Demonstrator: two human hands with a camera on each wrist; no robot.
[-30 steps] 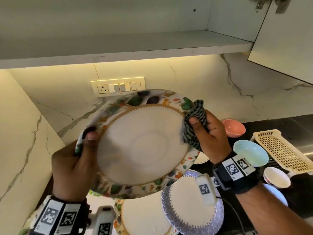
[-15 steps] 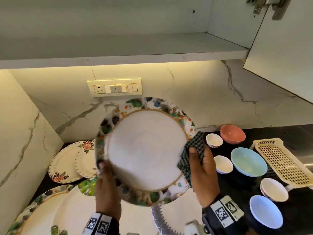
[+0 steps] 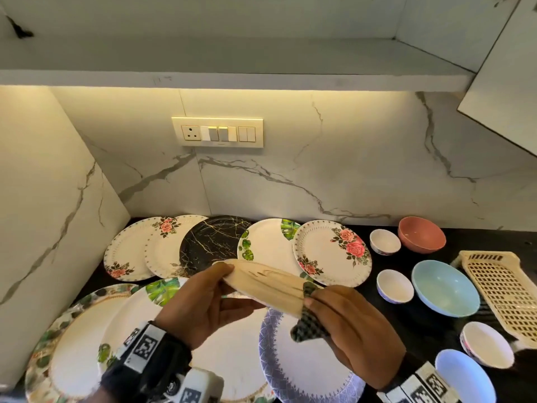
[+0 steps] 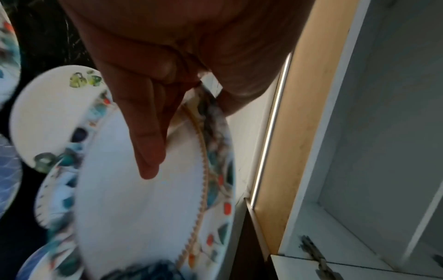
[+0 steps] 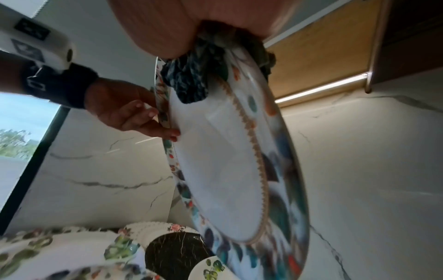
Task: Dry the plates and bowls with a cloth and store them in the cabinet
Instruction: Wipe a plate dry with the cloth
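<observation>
Plate with a leaf-patterned rim hangs above the black counter, tipped nearly flat so the head view shows its pale underside. Left hand pinches its left rim between thumb and fingers; right hand grips the right rim through a bunched checked cloth. Other plates and bowls lie below, and the open cabinet shelf is overhead.
</observation>
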